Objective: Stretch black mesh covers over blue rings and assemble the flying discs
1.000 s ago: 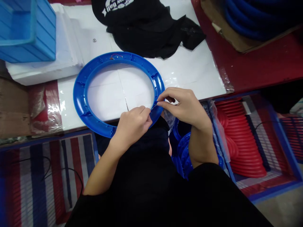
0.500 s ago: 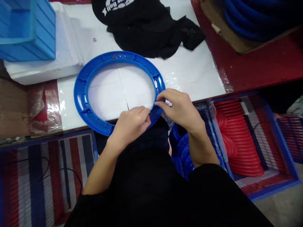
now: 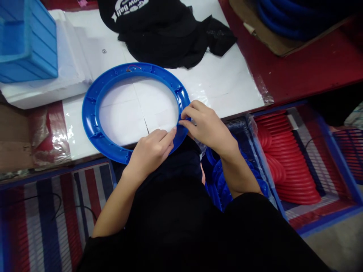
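Note:
A blue plastic ring (image 3: 90,120) lies at the table's near edge, its ribbed hollow side up. A short red wire (image 3: 134,67) sits in its far part. My left hand (image 3: 151,151) is closed over the near right part of the ring, with the index finger stretched towards my right hand. At the ring's right side, my right hand (image 3: 208,126) pinches thumb and fingertips together by the inner rim. What lies between those fingertips is too small or hidden to make out.
A blue bin (image 3: 42,45) stands on white foam (image 3: 70,49) at the left. Black cloth (image 3: 170,34) lies behind the ring. Red rings (image 3: 295,162) fill a crate at the right, and blue parts (image 3: 221,177) lie below my right arm. Blue tubing (image 3: 289,19) rests in a carton.
My left index finger has straightened and moved along the ring towards my right fingertips. My right hand stays pinched at the inner rim. The whole view has shifted slightly.

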